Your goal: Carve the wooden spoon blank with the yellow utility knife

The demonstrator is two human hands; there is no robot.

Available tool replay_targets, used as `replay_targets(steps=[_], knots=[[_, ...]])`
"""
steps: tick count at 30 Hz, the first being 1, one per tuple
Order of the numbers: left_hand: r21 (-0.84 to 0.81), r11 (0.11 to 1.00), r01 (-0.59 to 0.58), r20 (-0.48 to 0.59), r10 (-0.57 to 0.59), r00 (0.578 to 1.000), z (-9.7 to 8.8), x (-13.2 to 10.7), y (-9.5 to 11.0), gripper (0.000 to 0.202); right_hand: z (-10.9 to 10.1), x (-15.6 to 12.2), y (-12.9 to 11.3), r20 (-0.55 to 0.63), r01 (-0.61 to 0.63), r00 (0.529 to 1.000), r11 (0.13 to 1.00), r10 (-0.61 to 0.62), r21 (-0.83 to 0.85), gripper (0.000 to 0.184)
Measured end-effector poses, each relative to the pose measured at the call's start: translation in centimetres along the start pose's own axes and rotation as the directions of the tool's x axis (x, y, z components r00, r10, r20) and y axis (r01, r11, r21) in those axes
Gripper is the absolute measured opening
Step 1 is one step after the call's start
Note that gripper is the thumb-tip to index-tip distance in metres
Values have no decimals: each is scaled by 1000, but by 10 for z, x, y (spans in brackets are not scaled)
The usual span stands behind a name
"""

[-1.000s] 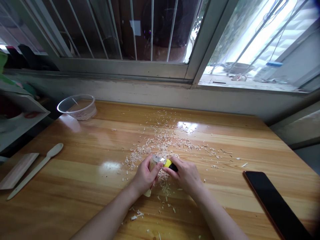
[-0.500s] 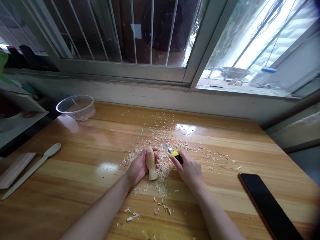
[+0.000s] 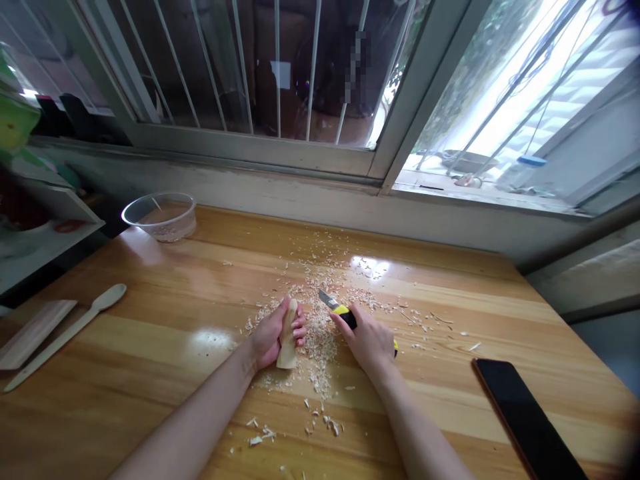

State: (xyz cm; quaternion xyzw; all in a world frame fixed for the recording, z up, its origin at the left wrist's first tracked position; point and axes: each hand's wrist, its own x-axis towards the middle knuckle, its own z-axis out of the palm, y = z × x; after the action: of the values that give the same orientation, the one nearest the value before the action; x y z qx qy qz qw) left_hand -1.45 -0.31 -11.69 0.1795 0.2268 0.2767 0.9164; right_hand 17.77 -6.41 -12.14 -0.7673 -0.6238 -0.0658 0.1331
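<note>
While the left hand (image 3: 270,333) grasps the pale, flared wooden piece (image 3: 287,347) beside scattered cream wood shavings (image 3: 320,343), I watch the right hand (image 3: 373,341) grip the yellow-and-black-handled knife (image 3: 345,315), its grey metal blade (image 3: 327,300) apart from the piece.

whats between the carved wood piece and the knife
In the head view, a scatter of pale wood shavings lies on the table between the carved wood piece in the left hand and the knife in the right hand.
</note>
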Motion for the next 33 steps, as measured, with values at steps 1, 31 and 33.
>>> replay_targets(steps=[1, 31, 33], knots=[[-15, 1000, 10, -9, -10, 1000, 0, 0, 1, 36, 0, 0, 0, 2, -1, 1000, 1000, 1, -1, 43], [-100, 993, 69, 72, -62, 995, -7, 5, -2, 45, 3, -3, 6, 4, 29, 1000, 1000, -29, 12, 49], [-97, 993, 69, 73, -62, 995, -6, 4, -2, 47, 2, -3, 7, 11, 36, 999, 999, -36, 16, 49]])
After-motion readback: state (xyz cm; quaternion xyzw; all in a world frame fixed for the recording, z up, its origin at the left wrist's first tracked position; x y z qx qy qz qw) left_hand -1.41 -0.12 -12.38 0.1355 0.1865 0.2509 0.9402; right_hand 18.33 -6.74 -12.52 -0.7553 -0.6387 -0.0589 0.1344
